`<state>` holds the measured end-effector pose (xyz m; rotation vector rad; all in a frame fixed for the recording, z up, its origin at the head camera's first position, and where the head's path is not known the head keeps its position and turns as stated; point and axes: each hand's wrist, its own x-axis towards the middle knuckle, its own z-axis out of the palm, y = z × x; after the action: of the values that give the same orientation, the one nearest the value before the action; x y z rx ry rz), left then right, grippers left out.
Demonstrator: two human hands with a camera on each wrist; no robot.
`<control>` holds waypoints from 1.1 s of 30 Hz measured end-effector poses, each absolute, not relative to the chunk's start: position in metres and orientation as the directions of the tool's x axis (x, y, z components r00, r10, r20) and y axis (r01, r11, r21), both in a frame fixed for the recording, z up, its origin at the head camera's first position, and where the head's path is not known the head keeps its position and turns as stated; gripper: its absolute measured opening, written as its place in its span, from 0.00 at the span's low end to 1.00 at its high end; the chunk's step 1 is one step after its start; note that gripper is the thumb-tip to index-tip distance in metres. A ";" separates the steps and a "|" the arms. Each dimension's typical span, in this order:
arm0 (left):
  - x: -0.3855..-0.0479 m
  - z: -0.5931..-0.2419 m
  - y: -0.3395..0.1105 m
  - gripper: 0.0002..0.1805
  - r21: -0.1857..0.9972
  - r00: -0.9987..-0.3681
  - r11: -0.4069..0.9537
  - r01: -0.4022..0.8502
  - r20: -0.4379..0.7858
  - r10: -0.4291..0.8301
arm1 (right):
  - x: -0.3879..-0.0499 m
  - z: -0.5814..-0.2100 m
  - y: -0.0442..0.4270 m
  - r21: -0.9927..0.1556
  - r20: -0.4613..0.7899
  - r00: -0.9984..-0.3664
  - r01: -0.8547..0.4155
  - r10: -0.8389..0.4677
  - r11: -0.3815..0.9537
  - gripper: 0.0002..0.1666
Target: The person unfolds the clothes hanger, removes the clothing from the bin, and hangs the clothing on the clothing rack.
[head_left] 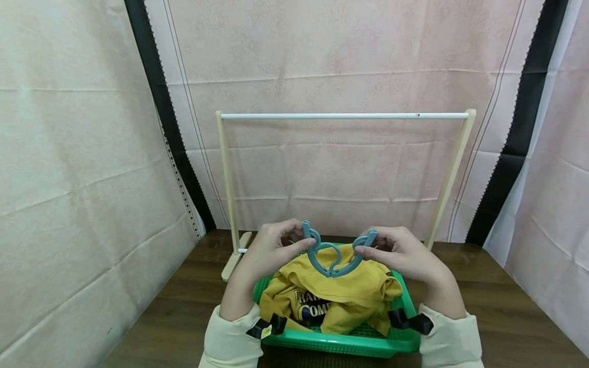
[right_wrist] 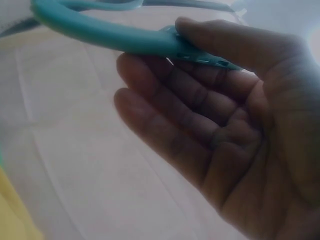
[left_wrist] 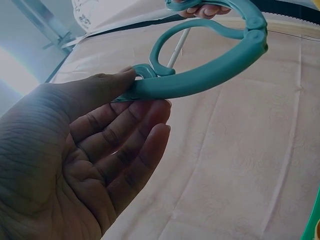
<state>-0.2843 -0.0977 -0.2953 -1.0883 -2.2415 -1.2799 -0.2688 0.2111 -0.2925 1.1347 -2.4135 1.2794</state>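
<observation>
A teal folding hanger (head_left: 329, 272) with a curled hook is held in the air above a yellow garment (head_left: 322, 286). My left hand (head_left: 275, 249) pinches one arm end of the hanger between thumb and fingers; the left wrist view shows this hand (left_wrist: 95, 145) with the thumb on top of the hanger (left_wrist: 195, 80). The other arm end is pinched by my right hand (head_left: 399, 254), seen also in the right wrist view as a hand (right_wrist: 215, 115) with its fingers below the hanger (right_wrist: 110, 37). Both arms slope up from the central joint.
Under the hands, a green basket (head_left: 340, 343) holds the crumpled yellow garment with dark printed letters. Behind stands a cream rack with a white horizontal bar (head_left: 345, 116), its left foot (head_left: 235, 258) on the brown wooden table (head_left: 175, 317). Pale curtains (head_left: 83, 153) surround the table.
</observation>
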 end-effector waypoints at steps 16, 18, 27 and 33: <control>-0.284 -0.295 -0.098 0.05 0.580 -0.652 0.308 0.754 0.607 0.453 | -0.267 -0.292 0.216 -0.644 0.436 -0.725 -0.665 -0.533 0.378 0.03; -0.284 -0.295 -0.098 0.05 0.581 -0.650 0.303 0.755 0.609 0.454 | -0.267 -0.292 0.218 -0.649 0.423 -0.732 -0.656 -0.534 0.385 0.03; -0.285 -0.297 -0.100 0.05 0.576 -0.641 0.291 0.764 0.628 0.442 | -0.268 -0.295 0.224 -0.705 0.368 -0.734 -0.621 -0.571 0.344 0.01; -0.286 -0.298 -0.097 0.05 0.571 -0.626 0.269 0.776 0.640 0.446 | -0.269 -0.297 0.228 -0.771 0.288 -0.740 -0.555 -0.608 0.311 0.06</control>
<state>-0.2857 -0.0969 -0.2977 -1.1117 -2.1932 -1.2970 -0.2695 0.2281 -0.2968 1.1492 -2.5890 1.4849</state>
